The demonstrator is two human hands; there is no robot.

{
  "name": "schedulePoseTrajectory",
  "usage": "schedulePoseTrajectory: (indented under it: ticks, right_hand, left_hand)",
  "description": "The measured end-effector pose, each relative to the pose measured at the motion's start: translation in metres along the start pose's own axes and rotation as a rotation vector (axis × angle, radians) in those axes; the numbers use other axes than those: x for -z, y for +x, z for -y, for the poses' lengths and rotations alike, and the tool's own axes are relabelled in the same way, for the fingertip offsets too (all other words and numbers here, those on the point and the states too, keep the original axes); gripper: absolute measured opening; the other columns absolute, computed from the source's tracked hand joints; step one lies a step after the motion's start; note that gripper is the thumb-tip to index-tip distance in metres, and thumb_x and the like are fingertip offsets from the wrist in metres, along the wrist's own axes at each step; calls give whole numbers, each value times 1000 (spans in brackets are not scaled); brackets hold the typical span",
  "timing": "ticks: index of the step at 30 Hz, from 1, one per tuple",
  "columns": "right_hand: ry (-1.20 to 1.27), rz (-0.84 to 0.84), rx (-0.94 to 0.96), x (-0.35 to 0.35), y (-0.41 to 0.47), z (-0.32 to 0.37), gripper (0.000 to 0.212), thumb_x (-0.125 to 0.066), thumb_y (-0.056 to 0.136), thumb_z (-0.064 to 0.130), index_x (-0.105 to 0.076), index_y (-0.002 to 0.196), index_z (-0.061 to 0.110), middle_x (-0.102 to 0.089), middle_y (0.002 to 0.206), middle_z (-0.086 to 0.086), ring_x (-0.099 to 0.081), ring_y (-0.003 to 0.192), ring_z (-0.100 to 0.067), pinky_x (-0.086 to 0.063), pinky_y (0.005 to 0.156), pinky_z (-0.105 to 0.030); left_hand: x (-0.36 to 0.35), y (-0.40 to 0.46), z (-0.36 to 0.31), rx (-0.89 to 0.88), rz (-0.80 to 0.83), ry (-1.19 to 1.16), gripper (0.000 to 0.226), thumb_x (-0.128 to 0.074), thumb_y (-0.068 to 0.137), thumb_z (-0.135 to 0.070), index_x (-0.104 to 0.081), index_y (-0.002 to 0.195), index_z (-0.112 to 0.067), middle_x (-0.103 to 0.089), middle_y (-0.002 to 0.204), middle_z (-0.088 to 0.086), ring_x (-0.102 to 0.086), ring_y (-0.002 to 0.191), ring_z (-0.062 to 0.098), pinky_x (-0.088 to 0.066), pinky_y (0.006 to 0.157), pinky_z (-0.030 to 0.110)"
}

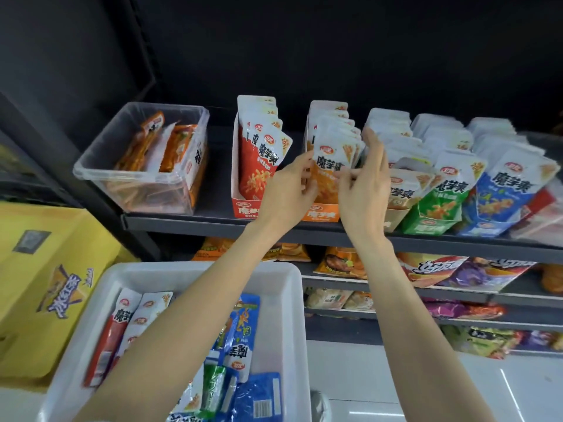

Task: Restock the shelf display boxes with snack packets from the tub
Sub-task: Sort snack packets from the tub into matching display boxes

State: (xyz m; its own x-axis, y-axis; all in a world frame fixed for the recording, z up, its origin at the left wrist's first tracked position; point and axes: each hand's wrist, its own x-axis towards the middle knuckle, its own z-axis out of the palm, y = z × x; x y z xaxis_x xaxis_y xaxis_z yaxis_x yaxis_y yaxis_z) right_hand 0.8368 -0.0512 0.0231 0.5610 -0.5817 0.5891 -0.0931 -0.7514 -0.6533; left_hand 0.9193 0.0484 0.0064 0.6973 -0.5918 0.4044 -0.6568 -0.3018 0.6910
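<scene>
Both hands are up at the orange display box [320, 214] on the shelf. My left hand [289, 190] grips the left edge of the front orange snack packet [330, 166]. On that packet's right side, my right hand [364, 190] pinches its edge with thumb and forefinger while the other fingers stand straight against the row of packets behind. A red display box [243, 208] of red packets stands to the left. Below, the white tub [283, 300] holds red, blue and green packets [243, 336].
A clear plastic bin [138, 166] of orange sticks sits at the shelf's left end. Green [426, 223] and blue [484, 226] display boxes stand to the right. A yellow carton [45, 284] is at lower left. Lower shelves carry bagged snacks [457, 269].
</scene>
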Motion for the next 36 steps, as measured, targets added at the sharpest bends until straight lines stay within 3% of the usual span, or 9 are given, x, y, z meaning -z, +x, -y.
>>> schedulePoseTrajectory:
  ticks: [3, 9, 12, 15, 19, 23, 27, 32, 36]
  right_hand:
    - [64, 31, 70, 10, -19, 10, 45, -51, 90, -5, -46, 134, 7, -43, 138, -11, -62, 92, -10, -49, 75, -10]
    - [121, 287, 37, 25, -86, 20, 16, -54, 95, 14, -65, 106, 15, -69, 97, 7, -61, 86, -2, -47, 75, -11]
    - [138, 506, 37, 15, -124, 19, 11, -60, 92, 13, -68, 97, 17, -70, 89, 10, -63, 81, -1, -49, 71, -13]
    - [95, 772, 44, -10, -158, 20, 11, -58, 92, 16, -67, 97, 21, -70, 91, 10, -63, 81, -4, -53, 74, -27]
    - [-71, 1217, 123, -47, -192, 35, 21, -52, 95, 26, -63, 112, 21, -66, 108, 5, -60, 100, -17, -48, 85, -36]
    - [-214, 1497, 135, -82, -227, 52, 40, -53, 93, 48, -58, 115, 15, -64, 106, -6, -57, 101, -27, -48, 80, -38]
    - [-166, 1451, -4, -105, -250, 62, 27, -63, 90, 36, -61, 101, 11, -61, 94, -5, -58, 96, -26, -40, 69, -31]
    - [-37, 1142, -68, -95, -229, 59, 12, -54, 94, 21, -58, 100, 10, -64, 89, -11, -59, 83, -25, -40, 65, -33]
    - [274, 867, -379, -62, -183, 52, 12, -66, 89, 24, -61, 94, 14, -70, 84, -2, -64, 71, -11, -50, 61, -22]
  left_hand:
    - [6, -11, -2, 2, -37, -31, 45, -58, 92, -15, -48, 136, -14, -63, 123, -2, -60, 107, 7, -54, 82, 22]
    - [47, -91, 10, -41, -412, -74, 29, -42, 98, -35, -64, 100, -17, -62, 83, -15, -62, 78, 13, -50, 76, 40]
    - [71, -147, 35, 29, -447, -61, 22, -43, 96, -27, -63, 94, -18, -56, 77, -21, -56, 69, 3, -46, 66, 30]
    - [95, -201, 66, 194, -194, 49, 19, -47, 92, -32, -61, 99, -22, -59, 84, -18, -55, 71, -7, -45, 67, 10]
    - [117, -256, 113, 337, 441, 387, 45, -58, 83, -54, -60, 119, -28, -60, 109, -13, -54, 102, 5, -49, 92, 37]
    - [122, -277, 131, 375, 816, 506, 67, -63, 78, -59, -46, 137, -32, -52, 132, -6, -43, 120, 13, -35, 102, 31]
    - [125, -276, 134, 401, 664, 442, 55, -70, 81, -40, -52, 131, -28, -58, 123, -3, -49, 113, 15, -40, 96, 32]
    - [115, -273, 119, 490, 615, 262, 39, -69, 82, -39, -59, 115, -21, -64, 104, -4, -57, 95, 13, -48, 85, 30]
    - [102, -257, 88, 726, 279, -331, 13, -71, 83, -18, -64, 93, -17, -70, 83, -7, -68, 69, 6, -51, 62, 18]
